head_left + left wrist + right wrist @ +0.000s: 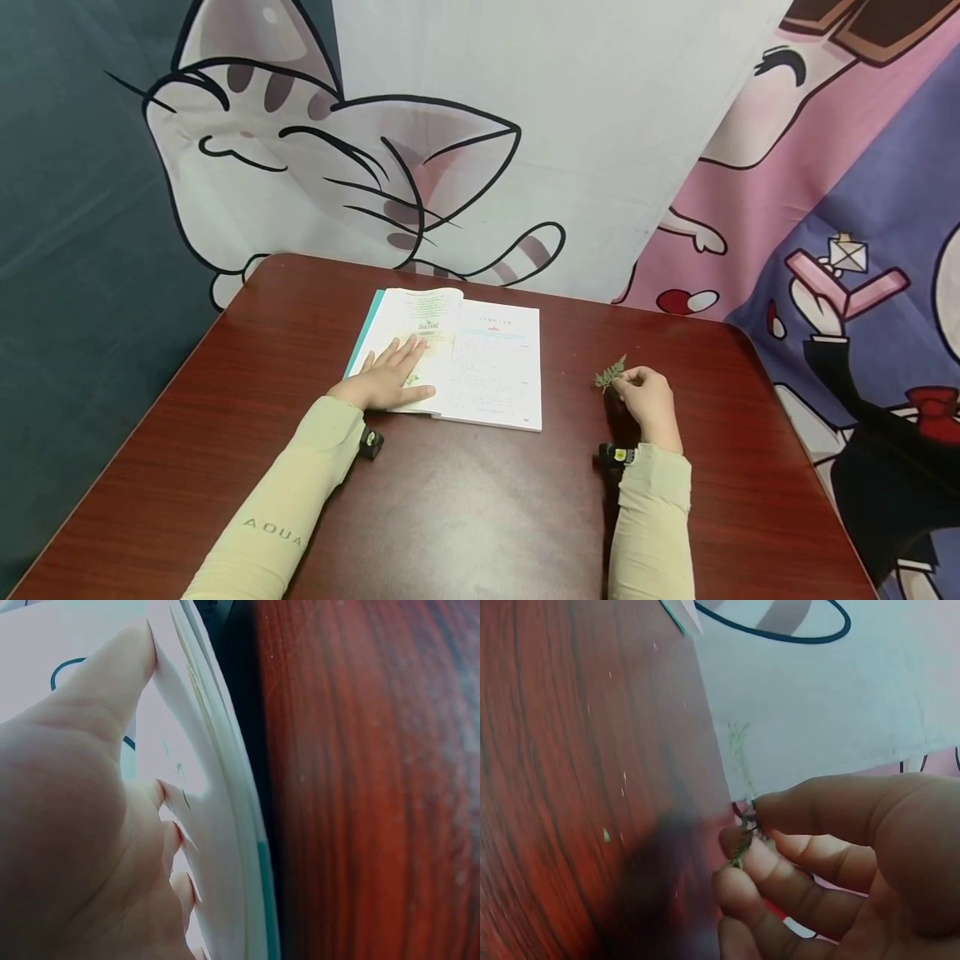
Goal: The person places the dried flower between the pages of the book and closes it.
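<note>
An open book point(491, 375) lies on the table, with printed text on both pages and a teal cover edge at its left. Across the left page my left hand point(386, 375) rests palm down, fingers spread and thumb toward the middle fold. In the left wrist view, the thumb point(112, 675) and fingertips press the curved page point(217, 847). To the right of the book, my right hand point(648, 400) pinches a small green leaf sprig point(611, 374) between thumb and fingers. The right wrist view shows the sprig point(739, 754) sticking out past the fingertips, above the table.
The dark red wooden table point(465, 508) has rounded far corners. Behind it hangs a cloth point(585, 108) printed with a cartoon cat and other figures. Tiny bits, including a green one point(606, 835), lie on the tabletop in the right wrist view.
</note>
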`<state>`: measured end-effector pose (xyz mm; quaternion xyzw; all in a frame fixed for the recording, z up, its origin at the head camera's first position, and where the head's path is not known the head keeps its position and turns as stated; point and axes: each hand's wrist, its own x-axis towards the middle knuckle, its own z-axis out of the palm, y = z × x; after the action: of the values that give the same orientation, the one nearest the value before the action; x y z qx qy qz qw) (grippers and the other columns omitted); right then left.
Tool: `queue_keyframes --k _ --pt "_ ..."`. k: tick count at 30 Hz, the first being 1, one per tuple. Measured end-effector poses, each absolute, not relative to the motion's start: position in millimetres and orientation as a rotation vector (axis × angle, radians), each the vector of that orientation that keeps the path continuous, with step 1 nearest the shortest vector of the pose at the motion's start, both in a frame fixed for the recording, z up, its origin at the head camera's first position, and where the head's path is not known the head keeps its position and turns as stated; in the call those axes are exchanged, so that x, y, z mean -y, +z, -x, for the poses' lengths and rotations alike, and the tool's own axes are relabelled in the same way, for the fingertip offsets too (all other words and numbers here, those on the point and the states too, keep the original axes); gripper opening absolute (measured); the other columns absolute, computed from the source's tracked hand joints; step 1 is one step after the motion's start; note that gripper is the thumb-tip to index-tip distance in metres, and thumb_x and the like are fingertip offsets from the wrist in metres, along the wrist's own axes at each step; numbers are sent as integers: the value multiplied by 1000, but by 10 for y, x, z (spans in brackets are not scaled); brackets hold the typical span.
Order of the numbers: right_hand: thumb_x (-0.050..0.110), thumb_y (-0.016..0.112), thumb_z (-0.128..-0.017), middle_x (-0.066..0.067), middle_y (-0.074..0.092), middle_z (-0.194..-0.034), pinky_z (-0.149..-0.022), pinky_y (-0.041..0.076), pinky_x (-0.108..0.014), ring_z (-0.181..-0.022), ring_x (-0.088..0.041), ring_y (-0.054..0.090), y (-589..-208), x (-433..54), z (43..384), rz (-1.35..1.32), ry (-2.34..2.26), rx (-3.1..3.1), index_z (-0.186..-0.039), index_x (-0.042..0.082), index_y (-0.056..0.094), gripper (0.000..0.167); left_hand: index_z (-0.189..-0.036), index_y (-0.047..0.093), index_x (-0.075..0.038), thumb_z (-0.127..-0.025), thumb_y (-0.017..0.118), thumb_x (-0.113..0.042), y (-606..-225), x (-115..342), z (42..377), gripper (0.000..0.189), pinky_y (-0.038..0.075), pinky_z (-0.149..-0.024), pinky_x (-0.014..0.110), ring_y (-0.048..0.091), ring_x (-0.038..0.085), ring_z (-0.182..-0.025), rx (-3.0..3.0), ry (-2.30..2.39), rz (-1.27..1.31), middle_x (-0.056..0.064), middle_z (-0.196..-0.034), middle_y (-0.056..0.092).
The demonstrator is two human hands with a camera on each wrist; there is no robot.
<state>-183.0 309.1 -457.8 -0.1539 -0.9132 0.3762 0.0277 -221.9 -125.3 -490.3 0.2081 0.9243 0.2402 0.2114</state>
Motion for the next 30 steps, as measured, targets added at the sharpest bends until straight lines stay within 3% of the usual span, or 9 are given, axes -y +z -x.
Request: queue_keyframes --k 10,21,30 --pt "14 67 -95 -14 70 -86 -67 46 -31 -75 -21 61 -4600 -2907 1901 403 1182 2726 -98 -1 67 15 -165 3 -17 -98 49 -64 -4933 1246 2226 94 -5 -117 68 -9 34 -155 -2581 655 -577 7 -171 -3" --pt "12 69 -95 -12 70 -83 -60 47 -23 -69 -11 61 -4581 -2651 1945 303 1361 2615 -99 -1 70 14 -165 1 -17 -99 49 -63 -4870 1236 2207 93 -7 -118 66 -11 33 -155 -2560 662 -557 6 -171 -5" --pt "8 70 -95 -15 69 -84 -64 53 -22 -68 -10 63 -4576 -2439 1969 294 1566 2490 -99 -5 68 14 -165 1 -17 -99 50 -63 -4846 1235 2208 94 -7 -118 66 -12 33 -155 -2548 672 -556 6 -171 -6"
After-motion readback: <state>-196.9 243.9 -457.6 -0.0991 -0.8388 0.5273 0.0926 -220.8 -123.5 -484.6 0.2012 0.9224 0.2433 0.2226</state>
